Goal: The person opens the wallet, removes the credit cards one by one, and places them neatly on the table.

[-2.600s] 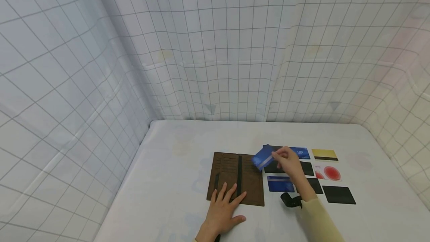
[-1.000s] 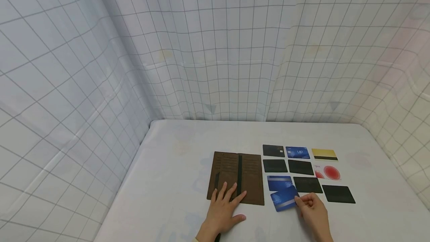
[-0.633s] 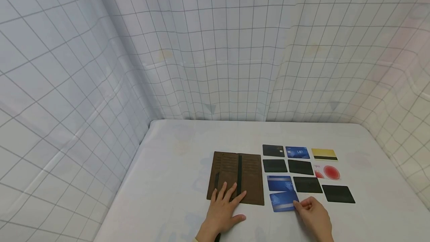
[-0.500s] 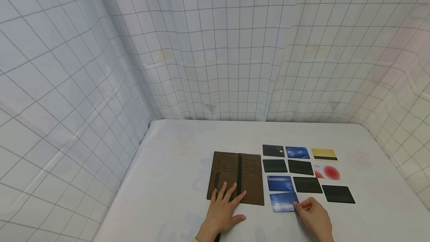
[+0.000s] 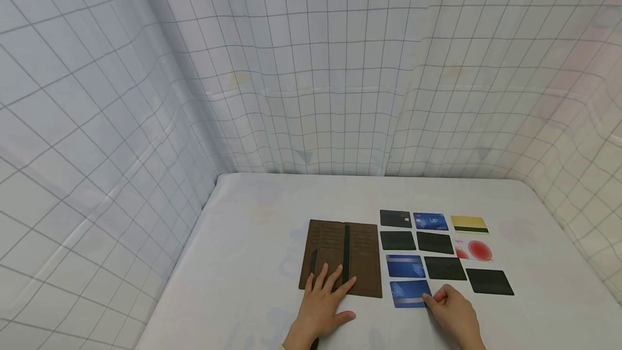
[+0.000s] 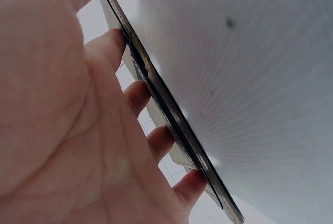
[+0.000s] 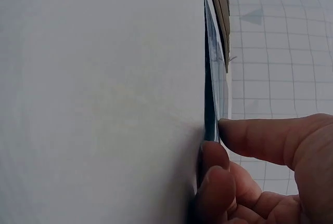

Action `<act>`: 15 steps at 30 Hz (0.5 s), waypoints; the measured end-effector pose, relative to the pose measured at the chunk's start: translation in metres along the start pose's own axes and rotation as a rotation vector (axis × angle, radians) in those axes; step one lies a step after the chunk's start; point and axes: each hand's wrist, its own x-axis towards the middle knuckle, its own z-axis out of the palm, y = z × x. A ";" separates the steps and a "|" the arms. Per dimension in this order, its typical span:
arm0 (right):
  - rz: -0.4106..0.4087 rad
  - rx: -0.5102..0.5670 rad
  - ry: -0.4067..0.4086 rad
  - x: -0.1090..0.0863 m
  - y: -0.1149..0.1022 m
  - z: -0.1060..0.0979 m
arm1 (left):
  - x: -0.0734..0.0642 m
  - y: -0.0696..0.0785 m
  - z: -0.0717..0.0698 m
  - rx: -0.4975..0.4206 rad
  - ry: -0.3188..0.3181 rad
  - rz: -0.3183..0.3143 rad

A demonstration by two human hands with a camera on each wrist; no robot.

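Observation:
A brown open wallet (image 5: 365,266) with rows of card slots and a dark strip down its middle lies on the table. Its lower edge is under the spread fingers of my left hand (image 5: 320,307); in the left wrist view the fingertips (image 6: 160,143) rest on the wallet (image 6: 179,117). Right of the wallet, my right hand (image 5: 455,313) pinches a blue card (image 5: 407,291) at its right end. In the right wrist view, the thumb and a finger meet at the end of that card (image 7: 210,89), which is close to the tabletop.
Just above the pinched card lies another blue card (image 5: 405,266). Several black cards (image 5: 444,268), a blue VIP card (image 5: 430,221), a yellow card (image 5: 468,223) and a white-and-red card (image 5: 478,250) form rows on the white table (image 5: 243,263). Grid-patterned curtains (image 5: 330,69) surround it.
My right hand has carried the blue card from beside the wallet's upper right down toward me. The card has turned level, below the other blue card. My left hand stays put.

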 end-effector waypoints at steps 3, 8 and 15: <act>0.000 -0.006 -0.005 0.000 -0.001 -0.001 | 0.000 0.000 0.000 -0.005 -0.004 -0.002; 0.005 -0.006 -0.003 0.000 -0.002 0.000 | 0.000 0.000 0.000 -0.008 -0.011 -0.009; 0.003 0.001 -0.025 0.000 -0.003 0.001 | 0.000 0.000 0.001 -0.010 -0.017 -0.013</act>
